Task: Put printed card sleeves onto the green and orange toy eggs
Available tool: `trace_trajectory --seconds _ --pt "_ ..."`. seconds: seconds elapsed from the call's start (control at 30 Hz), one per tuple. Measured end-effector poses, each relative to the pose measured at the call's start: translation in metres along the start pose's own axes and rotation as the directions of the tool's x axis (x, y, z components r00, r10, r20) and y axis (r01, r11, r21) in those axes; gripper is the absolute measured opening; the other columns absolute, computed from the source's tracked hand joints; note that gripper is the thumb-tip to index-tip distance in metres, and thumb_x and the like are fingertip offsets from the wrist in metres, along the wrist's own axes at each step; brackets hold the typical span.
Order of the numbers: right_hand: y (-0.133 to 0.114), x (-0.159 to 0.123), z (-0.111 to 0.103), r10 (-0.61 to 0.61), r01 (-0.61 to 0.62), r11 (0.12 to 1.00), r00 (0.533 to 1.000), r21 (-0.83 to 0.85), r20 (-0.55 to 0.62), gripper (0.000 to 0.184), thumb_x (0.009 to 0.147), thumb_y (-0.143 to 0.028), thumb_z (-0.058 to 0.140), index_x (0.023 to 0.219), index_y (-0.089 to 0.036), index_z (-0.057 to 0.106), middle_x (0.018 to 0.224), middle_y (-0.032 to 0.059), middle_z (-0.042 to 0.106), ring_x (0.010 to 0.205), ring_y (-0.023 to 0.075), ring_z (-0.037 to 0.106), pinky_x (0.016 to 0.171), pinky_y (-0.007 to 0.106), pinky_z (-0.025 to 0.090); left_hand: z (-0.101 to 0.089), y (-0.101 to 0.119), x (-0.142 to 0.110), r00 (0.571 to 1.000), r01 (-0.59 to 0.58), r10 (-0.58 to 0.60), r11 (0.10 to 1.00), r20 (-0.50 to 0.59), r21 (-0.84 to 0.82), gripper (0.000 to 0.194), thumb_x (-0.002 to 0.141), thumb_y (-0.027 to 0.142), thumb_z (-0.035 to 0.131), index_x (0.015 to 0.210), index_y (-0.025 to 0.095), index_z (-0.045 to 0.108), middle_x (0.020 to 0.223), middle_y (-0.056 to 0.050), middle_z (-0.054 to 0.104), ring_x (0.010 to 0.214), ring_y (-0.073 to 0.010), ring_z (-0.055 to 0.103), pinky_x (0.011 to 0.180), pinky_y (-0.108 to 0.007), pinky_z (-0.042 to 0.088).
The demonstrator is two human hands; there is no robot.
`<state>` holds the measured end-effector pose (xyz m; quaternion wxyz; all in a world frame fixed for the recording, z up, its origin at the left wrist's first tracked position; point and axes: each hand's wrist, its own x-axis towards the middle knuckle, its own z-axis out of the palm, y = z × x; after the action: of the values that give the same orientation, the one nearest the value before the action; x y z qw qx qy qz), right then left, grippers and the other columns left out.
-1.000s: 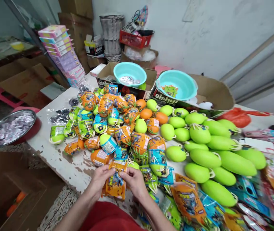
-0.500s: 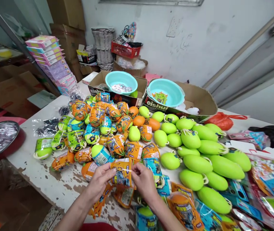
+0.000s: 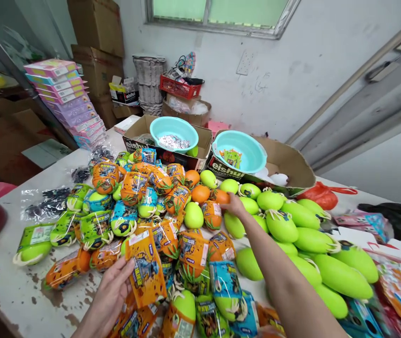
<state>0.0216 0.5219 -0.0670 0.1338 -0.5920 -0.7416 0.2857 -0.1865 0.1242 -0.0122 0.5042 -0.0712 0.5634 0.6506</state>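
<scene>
My left hand (image 3: 114, 284) pinches the edge of a flat orange printed bag (image 3: 146, 270) between thumb and fingers, above the near part of the pile. Stretched far forward, my right hand (image 3: 234, 206) has its fingers closed on the right end of an orange egg-shaped toy (image 3: 217, 195); the fingertips are partly hidden. Beside it lie another orange egg (image 3: 200, 194) and a green egg (image 3: 208, 179). A heap of eggs packed in orange, blue and green bags (image 3: 135, 188) spreads to the left. More flat orange bags (image 3: 133, 324) lie under my left hand.
Loose green eggs with pale cords (image 3: 282, 227) cover the table right of my arm. Two turquoise basins (image 3: 239, 164) rest on open cartons (image 3: 295, 164) at the back. A red plastic bag (image 3: 321, 195) lies beyond. Stacked boxes (image 3: 63, 94) stand at the left.
My right hand has left the orange bag and reached forward to an orange egg. The bag stays in my left hand, now lower and further left. The camera view has tilted up.
</scene>
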Motion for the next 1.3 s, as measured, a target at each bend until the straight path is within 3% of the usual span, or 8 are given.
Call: trace_trajectory --seconds 0.3,0.43,0.53,0.73,0.9,1.03,1.17,1.3 --pt "0.011 0.007 -0.004 0.017 -0.018 0.999 0.999 -0.029 -0.033 0.084 0.052 -0.034 0.078 0.125 -0.014 0.041 0.117 0.0174 0.051 0.097 0.029 0.056 0.085 0.039 0.046 0.003 -0.001 -0.004 0.995 0.008 -0.009 1.0 -0.101 -0.01 0.038 0.064 0.021 0.077 0.099 0.019 0.061 0.092 -0.004 0.071 0.083 -0.0192 0.068 0.064 -0.023 0.054" --pt "-0.004 -0.047 -0.056 -0.076 0.086 0.989 0.994 0.119 -0.08 0.091 0.049 -0.041 0.081 0.125 -0.018 0.037 0.117 0.0146 0.05 0.099 0.0309 0.056 0.083 0.041 0.048 0.011 0.011 -0.012 0.991 -0.06 0.055 0.998 0.125 0.033 0.04 0.065 0.026 0.077 0.101 0.016 0.063 0.095 -0.008 0.071 0.081 -0.0198 0.068 0.067 -0.024 0.054" --pt "-0.015 -0.121 -0.089 -0.111 0.044 0.955 0.97 0.295 0.215 0.082 0.048 -0.039 0.082 0.118 -0.02 0.044 0.11 0.0118 0.056 0.091 0.0308 0.059 0.076 0.041 0.051 0.015 0.013 -0.02 0.983 -0.069 0.054 0.994 0.173 0.085 0.029 0.068 0.03 0.075 0.092 0.015 0.066 0.087 -0.007 0.072 0.072 -0.0169 0.067 0.061 -0.022 0.051" --pt "-0.025 -0.27 -0.074 -0.405 -0.383 0.718 0.45 0.582 0.796 0.076 0.05 -0.037 0.08 0.117 -0.024 0.045 0.116 0.0077 0.056 0.102 0.0305 0.058 0.082 0.04 0.05 0.015 0.01 -0.055 0.886 -0.033 -0.125 0.944 0.447 0.329 0.035 0.072 0.032 0.069 0.102 0.014 0.068 0.098 -0.01 0.071 0.086 -0.0222 0.066 0.078 -0.03 0.049" --pt "-0.034 -0.332 -0.032 -0.419 -0.419 0.737 0.332 0.531 0.845 0.076 0.042 -0.031 0.086 0.109 -0.021 0.053 0.109 0.0052 0.059 0.102 0.0272 0.056 0.086 0.039 0.047 0.008 0.014 -0.087 0.718 -0.019 -0.346 0.858 0.604 0.513 0.032 0.074 0.032 0.066 0.101 0.014 0.07 0.095 -0.009 0.072 0.089 -0.0243 0.065 0.085 -0.034 0.045" --pt "-0.044 -0.367 0.001 -0.474 -0.659 0.4 0.446 0.637 0.76 0.08 0.039 -0.034 0.088 0.11 -0.022 0.055 0.113 0.0054 0.059 0.108 0.0278 0.055 0.093 0.039 0.043 0.001 0.016 -0.094 0.736 0.018 -0.39 0.828 0.553 0.56 0.036 0.076 0.038 0.064 0.104 0.015 0.068 0.098 -0.009 0.071 0.092 -0.0228 0.063 0.083 -0.03 0.045" --pt "-0.053 -0.4 0.035 -0.232 -0.797 -0.084 0.599 0.598 0.766 0.062 0.055 -0.048 0.081 0.106 -0.022 0.058 0.111 0.0061 0.064 0.104 0.0259 0.059 0.09 0.039 0.046 -0.003 0.011 -0.091 0.809 -0.022 -0.304 0.84 0.504 0.543 0.038 0.08 0.04 0.061 0.107 0.014 0.066 0.102 -0.009 0.07 0.093 -0.0206 0.062 0.083 -0.028 0.044" --pt "-0.059 -0.407 0.048 -0.089 -0.812 -0.337 0.532 0.477 0.842 0.054 0.075 -0.059 0.06 0.113 -0.022 0.056 0.108 0.0063 0.067 0.098 0.0239 0.063 0.086 0.043 0.049 -0.001 -0.004 -0.088 0.872 -0.052 -0.201 0.869 0.446 0.492 0.037 0.081 0.04 0.061 0.106 0.014 0.066 0.102 -0.009 0.07 0.092 -0.0209 0.062 0.085 -0.031 0.044"
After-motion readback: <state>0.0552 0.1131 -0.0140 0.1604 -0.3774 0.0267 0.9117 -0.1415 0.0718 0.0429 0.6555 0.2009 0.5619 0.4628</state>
